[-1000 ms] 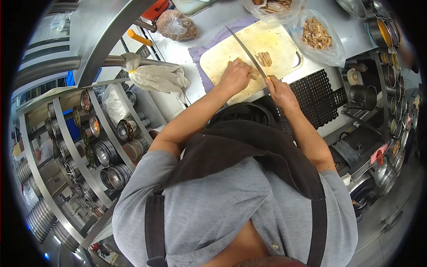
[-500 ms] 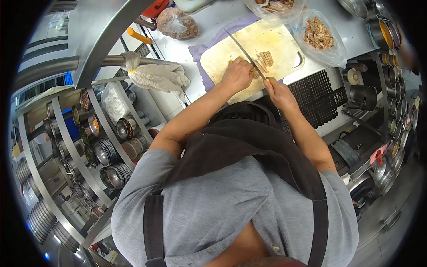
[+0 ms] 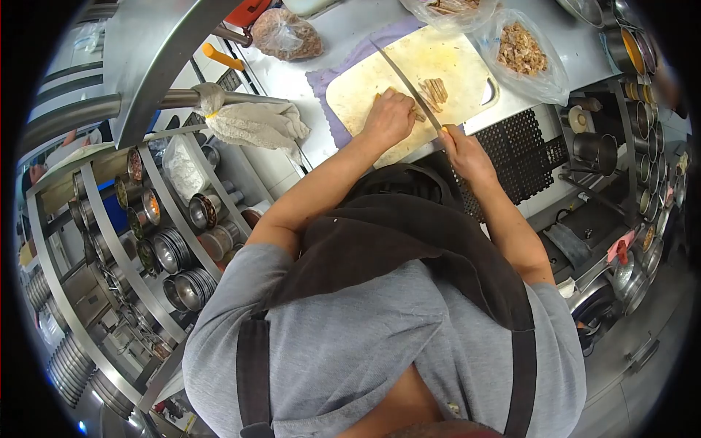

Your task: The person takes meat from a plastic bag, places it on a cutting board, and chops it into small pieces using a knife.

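Observation:
A long knife [image 3: 404, 76] lies across the pale cutting board [image 3: 358, 91], its yellow handle in my right hand [image 3: 471, 155]. My left hand [image 3: 391, 117] rests on the board left of the blade, fingers curled down over a light brown piece of food [image 3: 419, 112], most of it hidden. Right of the blade is a small pile of cut strips [image 3: 435, 92]. Under the board a purple cloth [image 3: 332, 120] shows along its left and upper edges.
Beyond the board's right end sits an open plastic bag of chopped pieces [image 3: 521, 50], with another bag [image 3: 453, 9] behind it. A tied bag [image 3: 286, 35] stands at the back left. A grey towel [image 3: 255, 125] hangs on a rail; pots [image 3: 595, 151] are at right.
My right hand and the knife handle have shifted slightly right and back and forth near the board. More strips lie spread right of the blade than a second ago.

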`<control>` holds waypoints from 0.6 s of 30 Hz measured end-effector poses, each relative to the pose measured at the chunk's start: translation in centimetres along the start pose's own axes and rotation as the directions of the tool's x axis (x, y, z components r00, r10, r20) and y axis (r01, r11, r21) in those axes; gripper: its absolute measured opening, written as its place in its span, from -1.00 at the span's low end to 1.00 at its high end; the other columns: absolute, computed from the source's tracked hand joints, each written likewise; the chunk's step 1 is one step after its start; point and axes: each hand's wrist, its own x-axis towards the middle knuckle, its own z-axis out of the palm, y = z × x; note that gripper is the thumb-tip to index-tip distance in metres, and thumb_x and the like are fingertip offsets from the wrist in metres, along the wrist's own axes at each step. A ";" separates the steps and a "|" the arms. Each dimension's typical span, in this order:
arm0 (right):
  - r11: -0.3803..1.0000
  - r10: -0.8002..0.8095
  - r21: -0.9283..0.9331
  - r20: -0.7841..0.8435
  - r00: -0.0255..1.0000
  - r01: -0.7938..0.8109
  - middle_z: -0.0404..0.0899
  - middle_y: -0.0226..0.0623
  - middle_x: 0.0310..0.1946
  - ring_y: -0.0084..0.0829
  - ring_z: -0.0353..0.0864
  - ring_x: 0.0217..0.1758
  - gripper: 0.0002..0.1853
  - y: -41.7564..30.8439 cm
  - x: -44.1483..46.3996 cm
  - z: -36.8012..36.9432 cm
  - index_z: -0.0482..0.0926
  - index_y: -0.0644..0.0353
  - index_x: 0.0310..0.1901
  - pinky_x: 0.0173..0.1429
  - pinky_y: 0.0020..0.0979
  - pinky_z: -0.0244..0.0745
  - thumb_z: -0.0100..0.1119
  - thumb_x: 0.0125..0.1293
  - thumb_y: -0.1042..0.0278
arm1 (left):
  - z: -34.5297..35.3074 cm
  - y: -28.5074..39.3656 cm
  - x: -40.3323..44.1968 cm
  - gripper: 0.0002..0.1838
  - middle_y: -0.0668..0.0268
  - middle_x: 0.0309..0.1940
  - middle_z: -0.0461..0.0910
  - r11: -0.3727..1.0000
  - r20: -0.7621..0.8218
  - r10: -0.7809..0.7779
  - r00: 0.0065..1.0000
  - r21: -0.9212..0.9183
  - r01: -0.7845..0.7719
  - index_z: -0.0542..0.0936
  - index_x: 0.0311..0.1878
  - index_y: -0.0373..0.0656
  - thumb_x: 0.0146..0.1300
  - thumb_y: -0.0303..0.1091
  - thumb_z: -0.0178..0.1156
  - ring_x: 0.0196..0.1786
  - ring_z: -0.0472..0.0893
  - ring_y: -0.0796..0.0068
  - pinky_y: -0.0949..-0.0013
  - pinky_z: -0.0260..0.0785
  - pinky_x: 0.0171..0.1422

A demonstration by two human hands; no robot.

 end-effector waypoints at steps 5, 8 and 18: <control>1.000 -0.017 0.022 0.015 1.000 0.017 0.58 0.24 -0.35 0.30 0.54 -0.18 -0.65 0.4 -0.2 0.5 0.48 0.26 -0.08 -0.10 0.15 0.39 -0.11 0.53 0.09 | 0.1 0.0 0.1 -0.87 0.20 -0.32 0.64 1.000 -0.004 0.019 1.000 0.024 -0.019 0.61 -0.34 -0.22 0.03 -0.42 0.31 -0.09 0.55 0.14 0.10 0.42 -0.01; 1.000 -0.011 -0.010 0.006 1.000 0.011 0.57 0.26 -0.37 0.30 0.54 -0.19 -0.66 1.5 1.7 2.8 0.48 0.25 -0.10 -0.12 0.16 0.38 -0.10 0.53 0.11 | 0.5 -0.3 0.2 -0.88 0.20 -0.33 0.63 1.000 -0.003 0.017 1.000 0.009 -0.017 0.60 -0.35 -0.21 0.03 -0.43 0.30 -0.10 0.54 0.14 0.09 0.42 -0.02; 0.998 -0.052 0.019 -0.092 0.994 0.053 0.54 0.27 -0.41 0.29 0.53 -0.23 -0.66 1.2 1.6 2.5 0.46 0.28 -0.10 -0.18 0.13 0.37 -0.09 0.54 0.11 | 0.0 -0.5 -0.4 -0.81 0.13 -0.27 0.65 0.997 -0.053 0.073 0.996 -0.027 -0.074 0.64 -0.23 -0.23 0.03 -0.46 0.29 -0.09 0.57 0.08 0.12 0.43 0.05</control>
